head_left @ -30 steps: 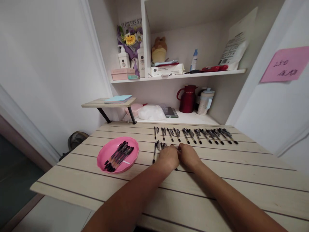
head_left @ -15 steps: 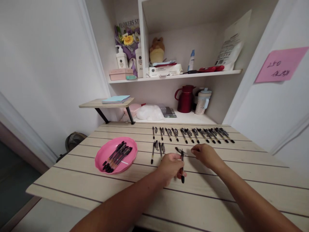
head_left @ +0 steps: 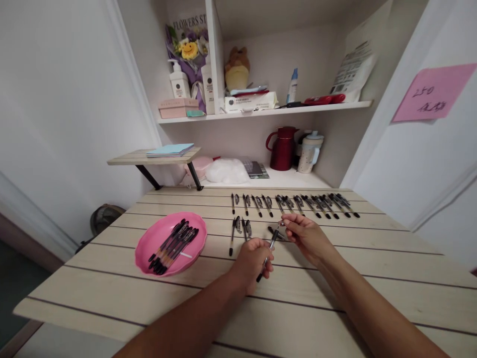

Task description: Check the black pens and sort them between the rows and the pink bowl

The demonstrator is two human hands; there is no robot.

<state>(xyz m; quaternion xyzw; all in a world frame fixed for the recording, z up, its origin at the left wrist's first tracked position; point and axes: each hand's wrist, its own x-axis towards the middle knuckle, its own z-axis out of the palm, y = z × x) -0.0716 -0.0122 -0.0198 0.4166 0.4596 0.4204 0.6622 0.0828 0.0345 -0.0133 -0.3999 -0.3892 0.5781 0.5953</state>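
My left hand [head_left: 251, 258] is closed round the barrel of a black pen [head_left: 269, 248], which tilts up to the right. My right hand [head_left: 303, 233] pinches the pen's upper tip. Just beyond the hands a black cap [head_left: 274, 231] lies on the slatted wooden table [head_left: 335, 278]. To its left lie two pens with their caps beside them [head_left: 240, 229]. A long row of pens and caps [head_left: 294, 205] runs along the far side of the table. A pink plate [head_left: 147, 243] at the left holds several capped black pens [head_left: 173, 241].
A small wooden riser [head_left: 152, 159] with a blue notepad stands at the table's back left. Behind the table, shelves hold a red jug [head_left: 282, 148], a white jug [head_left: 308, 151], bottles, boxes and a flower bouquet. A pink note [head_left: 432, 94] is stuck on the right wall.
The hands pulled apart over the pen, and a cap now lies on the table. My right hand came back to the tip of the pen that my left hand holds. The camera view drifted right.
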